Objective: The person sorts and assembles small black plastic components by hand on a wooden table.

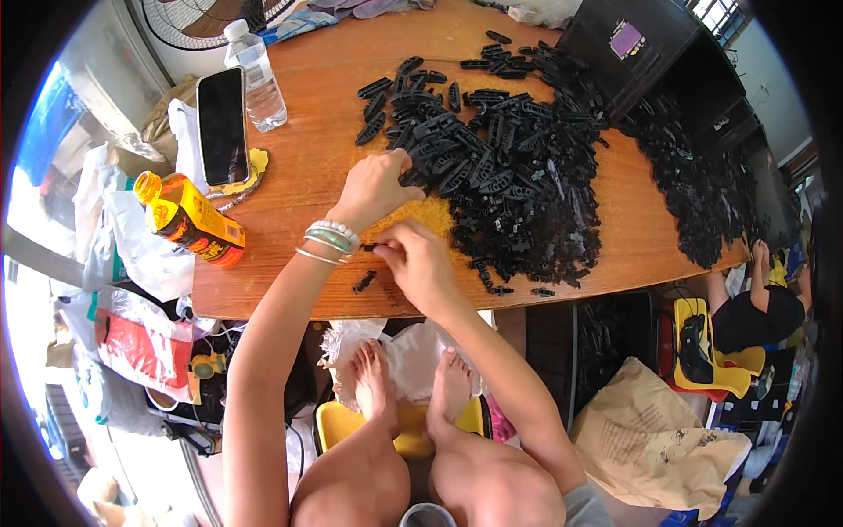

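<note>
My left hand [376,189], with bracelets at the wrist, is at the left edge of a big pile of black plastic parts [492,158]. Its thumb and forefinger stand apart, and I see nothing between them; the other fingers are partly hidden. Closer to me, my right hand [421,268] is closed in a pinch. A small black plastic part [369,247] shows at its fingertips. Tiny yellow bits [428,213] lie spread between the hands and the pile. One loose dark piece [363,281] rests near the table's front edge.
An orange drink bottle [200,224], a propped phone [223,127] and a water bottle [259,79] stand at left. Black bins [650,53] and a second pile of black parts [694,193] are at right. Another person [762,299] sits far right.
</note>
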Demonstrator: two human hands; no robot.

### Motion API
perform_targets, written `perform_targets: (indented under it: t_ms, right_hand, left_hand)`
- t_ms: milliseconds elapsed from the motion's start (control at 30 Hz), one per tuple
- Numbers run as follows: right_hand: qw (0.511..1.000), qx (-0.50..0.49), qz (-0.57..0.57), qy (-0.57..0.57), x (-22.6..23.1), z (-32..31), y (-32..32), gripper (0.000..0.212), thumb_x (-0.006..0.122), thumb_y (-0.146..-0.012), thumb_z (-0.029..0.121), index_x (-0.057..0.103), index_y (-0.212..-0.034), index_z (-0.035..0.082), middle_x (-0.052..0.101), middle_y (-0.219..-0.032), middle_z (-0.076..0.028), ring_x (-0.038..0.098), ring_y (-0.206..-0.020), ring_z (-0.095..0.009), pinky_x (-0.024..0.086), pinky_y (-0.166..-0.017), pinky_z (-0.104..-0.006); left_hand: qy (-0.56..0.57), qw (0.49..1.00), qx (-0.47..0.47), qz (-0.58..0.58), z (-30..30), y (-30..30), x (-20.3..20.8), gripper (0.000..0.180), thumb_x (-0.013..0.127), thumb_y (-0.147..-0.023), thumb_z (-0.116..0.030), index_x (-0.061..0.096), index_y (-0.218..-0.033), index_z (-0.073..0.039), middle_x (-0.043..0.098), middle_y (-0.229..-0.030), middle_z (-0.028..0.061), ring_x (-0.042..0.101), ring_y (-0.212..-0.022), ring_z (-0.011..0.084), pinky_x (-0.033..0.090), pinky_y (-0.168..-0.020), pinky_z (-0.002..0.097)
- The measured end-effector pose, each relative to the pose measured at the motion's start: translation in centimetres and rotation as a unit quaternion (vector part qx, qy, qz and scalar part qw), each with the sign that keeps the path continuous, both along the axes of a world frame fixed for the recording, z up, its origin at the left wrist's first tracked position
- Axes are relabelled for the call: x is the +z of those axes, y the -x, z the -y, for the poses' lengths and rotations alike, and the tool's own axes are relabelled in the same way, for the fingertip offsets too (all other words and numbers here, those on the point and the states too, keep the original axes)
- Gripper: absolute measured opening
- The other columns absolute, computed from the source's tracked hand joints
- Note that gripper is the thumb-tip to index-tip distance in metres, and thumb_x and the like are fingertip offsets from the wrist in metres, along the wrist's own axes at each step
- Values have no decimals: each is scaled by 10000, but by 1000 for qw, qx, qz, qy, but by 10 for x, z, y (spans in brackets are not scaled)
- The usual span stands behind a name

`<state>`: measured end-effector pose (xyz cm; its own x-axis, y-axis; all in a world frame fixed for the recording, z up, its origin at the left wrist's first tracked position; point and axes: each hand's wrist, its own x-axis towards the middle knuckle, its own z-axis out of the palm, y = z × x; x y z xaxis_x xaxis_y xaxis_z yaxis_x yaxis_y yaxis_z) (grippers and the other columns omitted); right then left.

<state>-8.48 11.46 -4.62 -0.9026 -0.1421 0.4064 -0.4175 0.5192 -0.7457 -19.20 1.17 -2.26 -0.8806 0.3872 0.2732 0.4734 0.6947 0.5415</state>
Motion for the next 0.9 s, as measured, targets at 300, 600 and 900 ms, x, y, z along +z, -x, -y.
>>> perform_targets:
  t_ms: [300,600,900]
  right_hand:
    - [923,-78,206,316,8,-53,-47,163,554,-859,-43,606,-1013,-44,621,-889,-57,624,-712,-111,474,-574,-208]
    - [966,-49,26,254,21,-50,-56,149,654,-803,-5,671,-951,1,595,-959,-74,584,-798,-136,469,-671,-237]
    - [989,-51,-122,59,38,-43,-62,200,713,-688,-28,661,-870,38,596,-945,-73,554,-811,-228,432,-696,-311]
  left_hand:
    - [-118,967,84,209,28,-43,18,276,660,-772,-159,628,-954,46,632,-726,113,631,-669,176,514,-620,302]
    - [-360,868,-14,342,48,-112,28,272,608,-806,19,570,-1071,67,633,-817,76,600,-710,98,504,-663,224]
    - [-352,851,-35,388,40,-149,46,268,596,-830,9,551,-1093,35,622,-844,68,615,-689,102,504,-611,227]
